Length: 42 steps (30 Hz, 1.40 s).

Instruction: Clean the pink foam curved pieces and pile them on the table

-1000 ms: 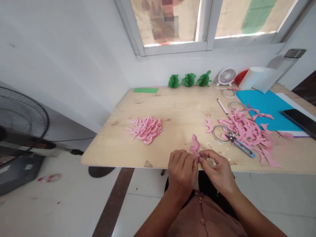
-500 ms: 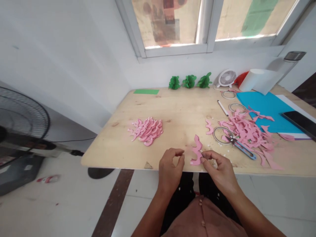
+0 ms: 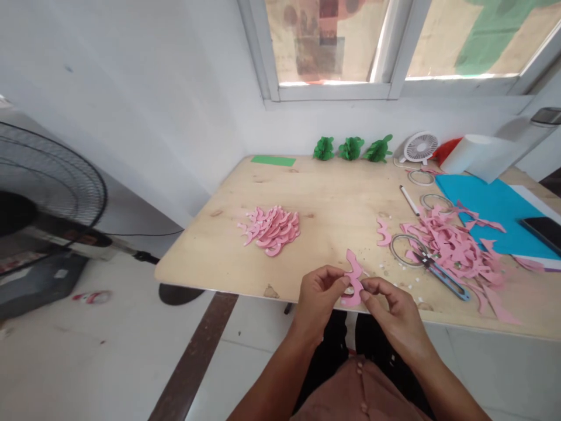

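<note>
The fingers [image 3: 336, 286] of the left hand [image 3: 315, 301] and right hand [image 3: 394, 310] cover parts of the scalloped pink paper strip [image 3: 354, 268]. The left edge cuts off the pedestal fan [image 3: 56, 193], the right edge the smartphone [image 3: 542, 231] and metal-capped bottle [image 3: 543, 117], and the white roll [image 3: 464, 152] partly hides a red thing [image 3: 444, 150]. On the floor [image 3: 87, 362] a red-and-white object [image 3: 92, 297] is too blurred to name, and the white flecks [image 3: 409, 286] on the tabletop [image 3: 210, 251] are too small to identify.

I log the held pink strip [image 3: 356, 282] as matt, smooth, paper-like. Tabletop [image 3: 337, 199]: knotted pale wood, low sheen. Snips [image 3: 450, 282]: dark metal blades, handle apparently blue plastic. Phone [image 3: 544, 232]: smooth, dark. Floor tiles [image 3: 249, 365]: glossy.
</note>
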Motion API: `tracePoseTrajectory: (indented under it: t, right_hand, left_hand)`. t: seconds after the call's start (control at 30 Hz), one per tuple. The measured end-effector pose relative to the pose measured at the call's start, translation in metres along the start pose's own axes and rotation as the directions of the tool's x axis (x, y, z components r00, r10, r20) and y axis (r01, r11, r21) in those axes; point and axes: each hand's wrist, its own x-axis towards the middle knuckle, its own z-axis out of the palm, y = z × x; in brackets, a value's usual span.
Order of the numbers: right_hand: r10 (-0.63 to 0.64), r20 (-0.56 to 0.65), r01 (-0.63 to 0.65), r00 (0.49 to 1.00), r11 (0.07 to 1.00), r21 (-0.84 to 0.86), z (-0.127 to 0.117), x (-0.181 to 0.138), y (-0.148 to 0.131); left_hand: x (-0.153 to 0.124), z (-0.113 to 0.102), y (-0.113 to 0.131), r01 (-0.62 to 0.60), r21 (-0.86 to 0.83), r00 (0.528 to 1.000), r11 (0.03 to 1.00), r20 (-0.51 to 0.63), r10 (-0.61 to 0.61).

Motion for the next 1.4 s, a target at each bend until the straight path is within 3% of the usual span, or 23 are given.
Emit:
tracePoseTrajectory:
  t: [0.13, 0.3, 0.43, 0.53, 0.6, 0.67, 0.7, 0.83, 0.97, 1.17, 1.4]
  right_hand:
    - [0.025, 0.029, -0.025, 0.999, 1.000, 0.006, 0.003, 0.002, -0.001]
    - [0.022, 0.037, -0.020, 0.999, 0.999, -0.049, 0.006, 0.006, 0.009]
    - [0.051, 0.017, -0.050, 0.999, 0.998, -0.023, 0.009, 0.006, 0.013]
    - [0.083, 0.034, -0.081, 0.996, 0.996, -0.043, 0.008, 0.006, 0.014]
    - [0.110, -0.007, -0.110, 0.994, 0.992, -0.059, 0.007, 0.006, 0.017]
    - [0.122, -0.077, -0.126, 0.990, 0.991, -0.049, 0.006, 0.006, 0.021]
    - [0.131, -0.087, -0.135, 0.988, 0.990, -0.037, 0.006, 0.006, 0.023]
    - [0.163, -0.066, -0.162, 0.984, 0.986, 0.021, 0.007, 0.005, 0.031]
    - [0.168, -0.070, -0.168, 0.983, 0.986, 0.015, 0.006, 0.004, 0.034]
    - [0.139, -0.110, -0.140, 0.984, 0.990, -0.007, 0.003, 0.001, 0.032]
    - [0.139, -0.097, -0.139, 0.986, 0.990, 0.007, 0.005, 0.001, 0.031]
  left_hand:
    - [0.000, -0.004, -0.007, -0.088, 0.109, 0.995, 0.990, -0.028, 0.091]
    - [-0.004, -0.008, -0.013, -0.247, 0.358, 0.963, 0.900, -0.011, 0.269]
    - [-0.004, -0.010, -0.016, -0.240, 0.336, 0.969, 0.911, 0.034, 0.243]
    - [0.001, -0.025, -0.015, -0.252, 0.354, 0.964, 0.901, 0.013, 0.265]
    - [0.006, -0.046, -0.007, -0.292, 0.503, 0.927, 0.813, -0.060, 0.370]
    - [0.014, -0.075, 0.007, -0.217, 0.748, 0.865, 0.627, -0.150, 0.479]
    - [0.019, -0.090, 0.016, -0.108, 0.870, 0.830, 0.480, -0.187, 0.526]
    - [0.045, -0.145, 0.049, 0.096, 0.940, 0.771, 0.327, -0.278, 0.573]
    - [0.074, -0.170, 0.063, 0.220, 0.957, 0.784, 0.186, -0.287, 0.550]
    - [0.086, -0.182, 0.066, 0.321, 0.944, 0.809, 0.075, -0.314, 0.497]
    - [0.056, -0.192, 0.063, 0.370, 0.927, 0.826, 0.064, -0.360, 0.434]
